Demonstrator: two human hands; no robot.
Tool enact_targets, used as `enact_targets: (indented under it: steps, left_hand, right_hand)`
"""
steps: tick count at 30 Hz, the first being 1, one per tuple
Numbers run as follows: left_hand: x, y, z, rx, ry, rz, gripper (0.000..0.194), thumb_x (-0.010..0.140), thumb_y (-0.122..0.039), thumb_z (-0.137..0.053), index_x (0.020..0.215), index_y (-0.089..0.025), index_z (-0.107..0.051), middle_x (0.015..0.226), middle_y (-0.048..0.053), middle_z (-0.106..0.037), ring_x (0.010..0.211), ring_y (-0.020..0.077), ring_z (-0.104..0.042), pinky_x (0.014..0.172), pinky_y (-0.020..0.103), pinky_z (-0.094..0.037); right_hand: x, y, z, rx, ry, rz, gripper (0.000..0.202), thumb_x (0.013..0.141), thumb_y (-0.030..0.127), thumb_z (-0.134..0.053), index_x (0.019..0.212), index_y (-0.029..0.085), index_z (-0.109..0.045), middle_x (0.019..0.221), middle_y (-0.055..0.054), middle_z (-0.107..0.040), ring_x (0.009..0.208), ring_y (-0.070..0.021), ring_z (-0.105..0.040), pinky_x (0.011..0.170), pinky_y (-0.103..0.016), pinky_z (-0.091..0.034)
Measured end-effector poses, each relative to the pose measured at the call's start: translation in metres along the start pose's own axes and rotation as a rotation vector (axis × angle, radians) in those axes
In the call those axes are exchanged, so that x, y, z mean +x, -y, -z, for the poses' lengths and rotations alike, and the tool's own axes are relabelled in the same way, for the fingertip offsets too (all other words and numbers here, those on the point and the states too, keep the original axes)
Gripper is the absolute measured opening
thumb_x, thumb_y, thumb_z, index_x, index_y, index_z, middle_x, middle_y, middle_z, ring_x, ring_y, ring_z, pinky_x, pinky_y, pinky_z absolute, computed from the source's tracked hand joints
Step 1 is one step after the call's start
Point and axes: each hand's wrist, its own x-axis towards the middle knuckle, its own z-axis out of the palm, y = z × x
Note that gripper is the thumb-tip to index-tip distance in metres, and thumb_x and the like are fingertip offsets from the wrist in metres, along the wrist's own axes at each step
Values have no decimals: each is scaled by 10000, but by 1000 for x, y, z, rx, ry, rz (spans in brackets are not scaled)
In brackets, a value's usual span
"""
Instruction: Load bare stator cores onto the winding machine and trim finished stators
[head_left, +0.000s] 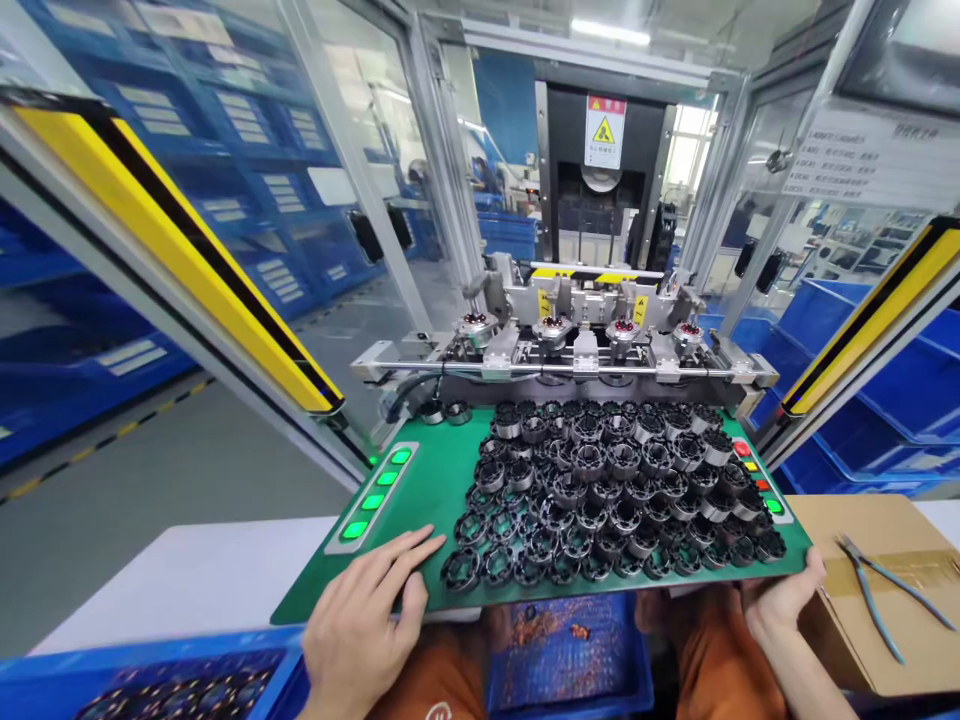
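My left hand point(371, 605) lies on the front left part of the green worktop point(431, 480), its fingers stretched out and nothing in it. Just right of its fingertips begin the stacked rows of motor stator cores point(589, 460), metal rings with black toothed inserts. They cover the middle and right of the worktop. At the front right corner, my right hand point(784, 595) is wrapped round the worktop's edge, some of its fingers hidden. Two separate stator cores point(457, 412) stand at the back left.
Behind the worktop is a machine with several metal heads point(553, 335). Green lit buttons point(376, 497) are at left, a red button point(741, 448) at right. A blue bin point(574, 680) with copper-coloured scraps sits below. Pliers point(874, 590) lie on a cardboard box point(915, 540). Yellow posts point(195, 260) flank the station.
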Motion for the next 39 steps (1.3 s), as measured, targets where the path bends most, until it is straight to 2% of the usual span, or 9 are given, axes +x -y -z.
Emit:
enact_targets:
  steps: [11,16,26,32,39]
  left_hand:
    - [2,2,1,27,-19,-55,329,1110,-256,-495,1318,-248,-749,1327,29,-799,1190,232,-700,947,364,-485]
    - [1,3,0,21,-20,-47,330,1111,-262,-486,1311,-257,-748,1317,30,-802,1180,233,-704,947,365,-482]
    - [4,1,3,12,-16,-58,333,1109,-263,-492,1319,-256,-751,1322,33,-800,1188,236,-705,938,364,-485]
    - [3,0,2,-1,-12,-33,324,1105,-269,-494,1299,-266,-754,1326,30,-801,1186,240,-709,947,369,-485]
    - [1,1,1,-1,-6,-20,330,1101,-274,-500,1304,-276,-760,1334,25,-799,1189,241,-708,978,376,-484]
  right_hand:
    - [9,-6,6,48,-29,-46,580,869,677,-630,1225,249,-792,983,19,-786,732,-173,-653,560,-283,-541]
    - [4,-4,3,49,-35,-43,599,870,687,-620,1234,246,-797,1056,0,-801,789,-177,-662,594,-282,-544]
    - [-3,1,-2,34,-30,-60,577,896,668,-568,1253,269,-783,1058,10,-790,793,-180,-643,613,-294,-554]
    - [-9,6,-6,10,-31,-56,648,883,701,-580,1306,255,-783,1188,-31,-812,800,-184,-637,611,-300,-540]
    - [-8,6,-7,-6,-27,-40,664,857,705,-578,1311,260,-768,1240,-38,-802,893,-212,-683,637,-316,-555]
